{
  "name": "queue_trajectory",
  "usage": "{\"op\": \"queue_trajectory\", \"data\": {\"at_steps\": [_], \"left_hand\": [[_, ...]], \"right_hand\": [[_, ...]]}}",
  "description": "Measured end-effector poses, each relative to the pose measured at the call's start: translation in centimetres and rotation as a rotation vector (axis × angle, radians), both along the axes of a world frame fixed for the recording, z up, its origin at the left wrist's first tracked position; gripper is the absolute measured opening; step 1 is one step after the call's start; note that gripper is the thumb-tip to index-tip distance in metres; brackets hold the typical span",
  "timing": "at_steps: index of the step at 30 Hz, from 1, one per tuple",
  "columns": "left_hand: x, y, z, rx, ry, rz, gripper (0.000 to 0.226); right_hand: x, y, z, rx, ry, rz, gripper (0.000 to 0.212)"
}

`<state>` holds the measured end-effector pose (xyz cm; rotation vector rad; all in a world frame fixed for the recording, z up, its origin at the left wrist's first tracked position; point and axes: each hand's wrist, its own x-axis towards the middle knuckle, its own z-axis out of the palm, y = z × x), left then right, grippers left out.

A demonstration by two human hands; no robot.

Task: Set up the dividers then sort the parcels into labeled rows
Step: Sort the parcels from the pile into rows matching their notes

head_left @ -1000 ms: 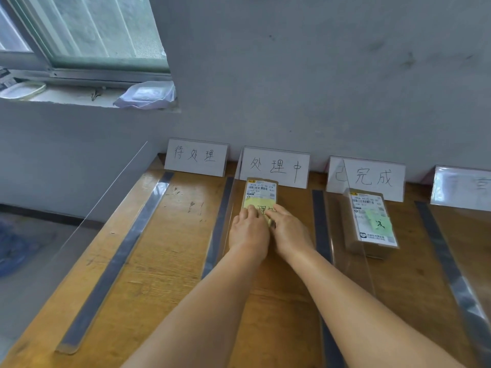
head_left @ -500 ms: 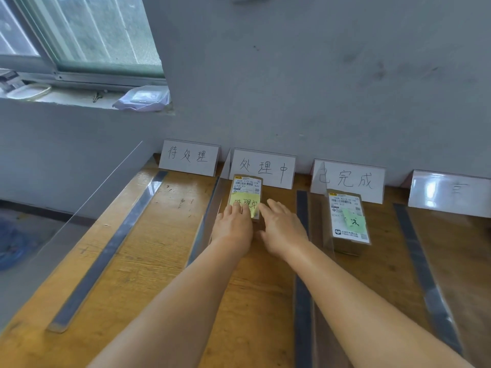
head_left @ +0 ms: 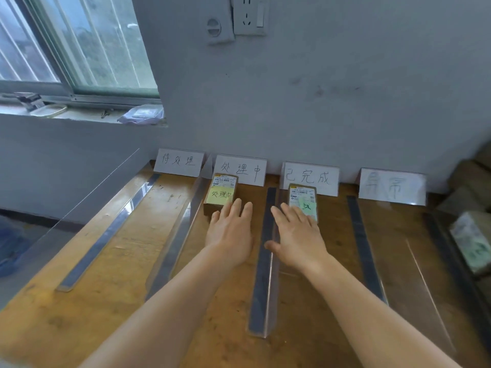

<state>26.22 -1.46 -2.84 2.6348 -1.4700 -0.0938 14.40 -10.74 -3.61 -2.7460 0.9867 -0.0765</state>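
Several clear dividers with dark bases (head_left: pixel 261 261) split the wooden table (head_left: pixel 111 288) into rows, each headed by a handwritten label card (head_left: pixel 240 170) at the wall. A brown parcel with a yellow note (head_left: pixel 220 191) lies in the second row. Another parcel with a green note (head_left: pixel 303 199) lies in the third row. My left hand (head_left: pixel 229 232) hovers flat just in front of the yellow-note parcel, fingers straight. My right hand (head_left: pixel 296 233) is spread flat above the third row, its fingertips over the near end of the green-note parcel. Neither hand holds anything.
More parcels (head_left: pixel 471 237) are stacked at the right edge beyond the last divider. A grey wall with a socket (head_left: pixel 248 14) stands behind the cards. A window sill (head_left: pixel 79 115) with small items is at the upper left.
Both hands have come off the yellow-note parcel and drawn back. My right hand has moved right across the divider into the third row. The camera has tilted up.
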Motion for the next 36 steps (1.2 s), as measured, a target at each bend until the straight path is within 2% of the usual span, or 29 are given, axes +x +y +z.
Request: {"op": "queue_trajectory", "data": {"at_steps": [6, 19, 28, 36], "left_hand": [[-6.8, 2.8, 0.8, -0.047, 0.017, -0.085, 0.074], [-24.7, 9.8, 1.5, -0.092, 0.144, -0.337, 0.069], [-33.9, 8.4, 2.1, -0.12, 0.165, -0.532, 0.067], [-43.6, 4.2, 1.4, -0.126, 0.23, -0.63, 0.067]], "right_hand": [[-6.9, 3.5, 1.1, -0.015, -0.062, -0.103, 0.078], [-26.9, 14.2, 2.1, -0.012, -0.05, -0.36, 0.072], [-37.6, 14.8, 2.9, 0.004, -0.065, -0.569, 0.075], [-47.6, 11.3, 1.5, 0.057, -0.077, -0.664, 0.071]]}}
